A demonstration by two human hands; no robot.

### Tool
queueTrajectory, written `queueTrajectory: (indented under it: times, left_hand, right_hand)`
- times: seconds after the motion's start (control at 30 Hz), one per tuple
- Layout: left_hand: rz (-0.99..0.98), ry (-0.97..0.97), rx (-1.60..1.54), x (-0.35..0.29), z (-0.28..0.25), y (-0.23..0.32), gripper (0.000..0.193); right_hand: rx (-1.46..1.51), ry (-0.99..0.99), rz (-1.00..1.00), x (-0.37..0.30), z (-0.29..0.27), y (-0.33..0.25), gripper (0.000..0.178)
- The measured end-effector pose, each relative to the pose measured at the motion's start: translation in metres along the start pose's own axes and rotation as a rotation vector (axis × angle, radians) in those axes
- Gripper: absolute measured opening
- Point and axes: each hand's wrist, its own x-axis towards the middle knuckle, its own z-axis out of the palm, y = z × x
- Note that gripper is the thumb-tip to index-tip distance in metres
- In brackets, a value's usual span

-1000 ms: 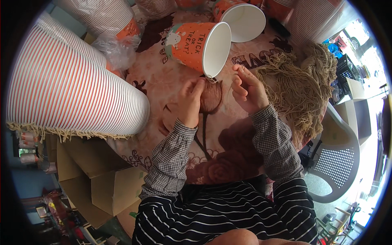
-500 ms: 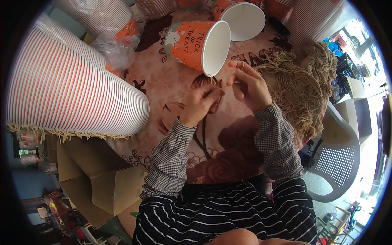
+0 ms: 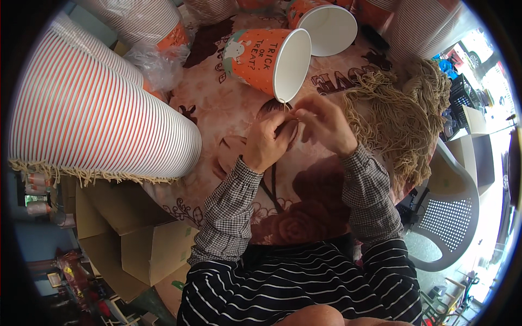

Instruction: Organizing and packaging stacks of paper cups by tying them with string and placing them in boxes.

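An orange paper bucket [image 3: 255, 58] with a white inside lies on its side, its mouth facing right. A short beige cord [image 3: 285, 105] comes off the lower part of its rim. Just below the rim my left hand [image 3: 268, 136] is closed, thumb and fingers pinching the cord. My right hand [image 3: 328, 125] meets it at the fingertips from the right, its fingers bent and smeared by motion. Whether they grip the cord's end is hidden. Behind lies a second orange bucket [image 3: 329, 31], mouth toward me.
A long stack of nested buckets [image 3: 103, 108] lies at the left, beige cords hanging along its underside. Beige cord bundles [image 3: 389, 117] lie at the right on the flowered tablecloth [image 3: 217, 103]. Wrapped stacks stand behind. Below left is an open cardboard box [image 3: 155, 252]; at right, a grey chair [image 3: 446, 217].
My right hand has come in from apart to meet my left hand at the cord. The bucket and the whole view have shifted slightly right.
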Motion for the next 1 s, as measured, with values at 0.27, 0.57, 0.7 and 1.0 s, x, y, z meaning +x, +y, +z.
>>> queueTrajectory:
  times: [0.27, 0.57, 0.7, 1.0]
  left_hand:
    - [-0.064, 0.025, -0.066, 0.007, -0.012, 0.003, 0.015]
    - [-0.258, 0.066, -0.159, 0.008, -0.017, -0.004, 0.054]
    - [-0.288, 0.049, -0.142, 0.005, -0.014, -0.005, 0.052]
    - [-0.226, 0.003, -0.090, 0.006, -0.014, -0.003, 0.032]
  right_hand:
    - [-0.103, -0.067, 0.081, 0.003, -0.003, 0.016, 0.020]
    - [-0.048, -0.034, 0.021, 0.003, 0.000, 0.014, 0.013]
    - [-0.085, -0.062, 0.024, 0.004, 0.003, 0.016, 0.013]
    - [-0.144, -0.036, -0.025, 0.004, 0.005, 0.017, 0.016]
